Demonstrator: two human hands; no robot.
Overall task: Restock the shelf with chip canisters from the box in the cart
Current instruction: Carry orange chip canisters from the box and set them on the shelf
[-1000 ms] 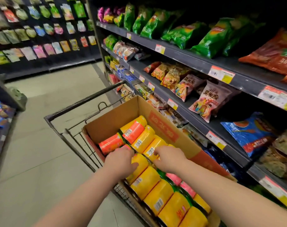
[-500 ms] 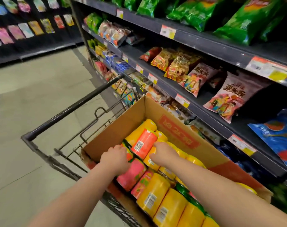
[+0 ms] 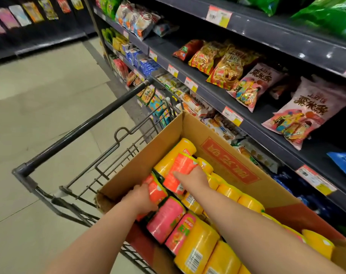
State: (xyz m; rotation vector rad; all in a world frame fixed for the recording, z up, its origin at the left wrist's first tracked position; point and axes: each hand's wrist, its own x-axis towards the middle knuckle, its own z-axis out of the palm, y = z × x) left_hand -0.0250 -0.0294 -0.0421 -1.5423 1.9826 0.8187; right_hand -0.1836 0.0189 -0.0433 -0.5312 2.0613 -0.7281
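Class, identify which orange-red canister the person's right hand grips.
The farther orange-red canister, lying against a yellow canister; the right hand grips it. The left hand grips the nearer orange-red canister.

The box (image 3: 164, 143) is matt brown cardboard, the canisters (image 3: 198, 252) glossy and smooth. The cart (image 3: 85, 127) is dull grey metal; snack bags (image 3: 306, 109) on the shelf (image 3: 267, 32) are shiny plastic.

Head view, steeply down, close over cart (image 3: 85, 125)
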